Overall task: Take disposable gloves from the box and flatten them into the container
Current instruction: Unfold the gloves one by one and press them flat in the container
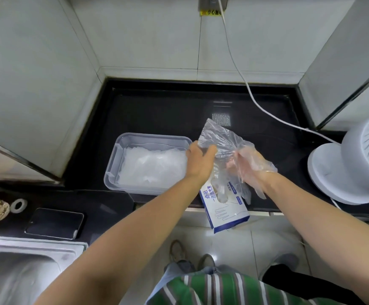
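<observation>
Head view, looking down at a black counter (157,111) set in a tiled alcove.

Hands: the left hand (200,160) and the right hand (248,166) are raised above the counter, close together but not touching. Both hold one clear plastic glove (222,139) stretched between them. The left hand pinches its near left edge between thumb and fingers. The right hand grips the glove's right side; thin plastic film also covers that hand, and whether this is a second glove worn on it or part of the held one cannot be told. The glove's upper end stands up and away from the person, above the counter.

Glove box (225,208): white and blue cardboard, with a hand outline printed on it, lying at the counter's front edge and jutting out over the floor, directly below the hands. Clear film hangs down over its top.

Container (122,150): clear rectangular plastic tub on the counter, just left of the left hand. A layer of clear gloves (152,168) lies in it.

Other items: a white fan (352,164) at the right end of the counter, with a white cord (240,75) running up to a wall socket. A dark phone (55,223) lies face up at lower left, near a small roll of white tape (18,204). A steel sink (21,274) fills the bottom left corner.
</observation>
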{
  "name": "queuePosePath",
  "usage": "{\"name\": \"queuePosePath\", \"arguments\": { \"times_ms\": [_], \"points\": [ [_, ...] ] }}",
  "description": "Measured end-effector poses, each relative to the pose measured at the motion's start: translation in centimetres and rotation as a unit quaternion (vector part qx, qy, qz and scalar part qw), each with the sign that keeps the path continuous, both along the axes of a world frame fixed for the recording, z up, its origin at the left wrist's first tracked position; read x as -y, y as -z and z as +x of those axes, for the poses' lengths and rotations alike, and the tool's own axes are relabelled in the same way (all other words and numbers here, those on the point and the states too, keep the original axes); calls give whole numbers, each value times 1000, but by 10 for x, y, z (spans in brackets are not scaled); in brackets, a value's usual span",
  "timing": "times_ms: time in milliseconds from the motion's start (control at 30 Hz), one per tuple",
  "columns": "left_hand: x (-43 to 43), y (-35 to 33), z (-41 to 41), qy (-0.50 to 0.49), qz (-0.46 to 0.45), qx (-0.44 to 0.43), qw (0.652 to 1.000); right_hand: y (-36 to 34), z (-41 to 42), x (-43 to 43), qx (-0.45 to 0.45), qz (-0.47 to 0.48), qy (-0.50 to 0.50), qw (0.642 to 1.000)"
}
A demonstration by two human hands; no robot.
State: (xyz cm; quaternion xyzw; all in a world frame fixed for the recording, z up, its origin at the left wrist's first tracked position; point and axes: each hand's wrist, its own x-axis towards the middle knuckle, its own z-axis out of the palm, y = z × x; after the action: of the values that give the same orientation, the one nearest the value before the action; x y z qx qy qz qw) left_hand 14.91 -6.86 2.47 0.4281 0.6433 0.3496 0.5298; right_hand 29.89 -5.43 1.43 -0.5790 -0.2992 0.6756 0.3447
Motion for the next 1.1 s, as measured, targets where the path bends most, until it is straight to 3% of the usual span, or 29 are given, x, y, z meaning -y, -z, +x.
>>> {"name": "queuePosePath", "arguments": {
  "times_ms": [167,300,400,467,600,800,867,933,1000,1100],
  "points": [
    [-14,-5,-32,-40,45,55,997,-11,-19,-3,-93,80,-117,985],
    [-17,-6,-66,-67,106,-14,992,-12,-24,-7,-146,45,-121,981],
    [-18,1,-93,-55,96,-91,990,-21,-30,-8,-199,-10,-107,974],
    [-17,10,-112,-49,58,-150,986,-21,-36,-12,-169,9,-119,978],
    [-14,24,-143,-71,2,-199,978,-9,-58,-26,15,20,-200,979],
    [-15,27,-173,-33,48,-294,954,-4,-95,-50,130,56,-52,989],
    [-16,28,-177,-9,25,-340,940,0,-103,-55,235,132,-35,962],
    [-21,32,-182,-2,44,-354,934,-5,-114,-56,328,286,-15,900],
    [-22,33,-181,10,60,-367,928,-14,-127,-53,332,431,-44,838],
    [-27,36,-182,54,45,-431,899,-9,-155,-49,302,478,-194,802]
  ]
}}
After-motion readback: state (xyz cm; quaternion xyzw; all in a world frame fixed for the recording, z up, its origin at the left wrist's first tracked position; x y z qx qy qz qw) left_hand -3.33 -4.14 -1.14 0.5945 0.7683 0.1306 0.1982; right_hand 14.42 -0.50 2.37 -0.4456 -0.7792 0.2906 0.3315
